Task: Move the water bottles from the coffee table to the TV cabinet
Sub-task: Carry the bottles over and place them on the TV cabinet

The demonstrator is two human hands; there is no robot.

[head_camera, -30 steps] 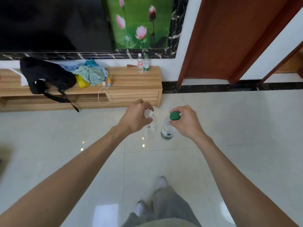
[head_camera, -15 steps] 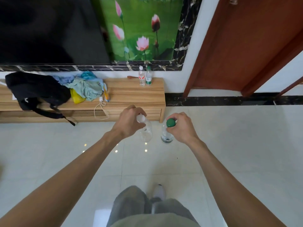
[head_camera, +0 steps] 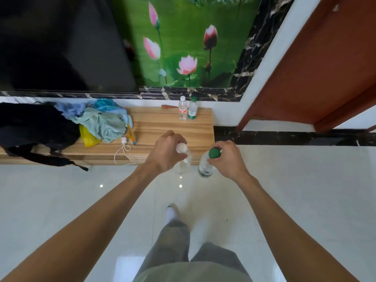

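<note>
My left hand (head_camera: 164,153) grips a clear bottle with a white cap (head_camera: 184,159) by its neck. My right hand (head_camera: 227,159) grips a clear bottle with a green cap (head_camera: 206,166) the same way. Both bottles hang upright in the air, just in front of the right end of the wooden TV cabinet (head_camera: 162,127). On the cabinet's back right stand two more bottles side by side, a white-capped one with a red label (head_camera: 182,107) and a green-capped one (head_camera: 192,108). The coffee table is out of view.
A black bag (head_camera: 34,129), a heap of blue and green cloths (head_camera: 101,121), a yellow item and a white charger cable (head_camera: 124,149) lie on the cabinet's left half. A small brown object (head_camera: 168,106) lies near the standing bottles. A dark TV hangs above; a brown door is at right.
I have walked closer to the cabinet; it looms larger and both held bottles now overlap its front right edge. My grip on both is unchanged.
</note>
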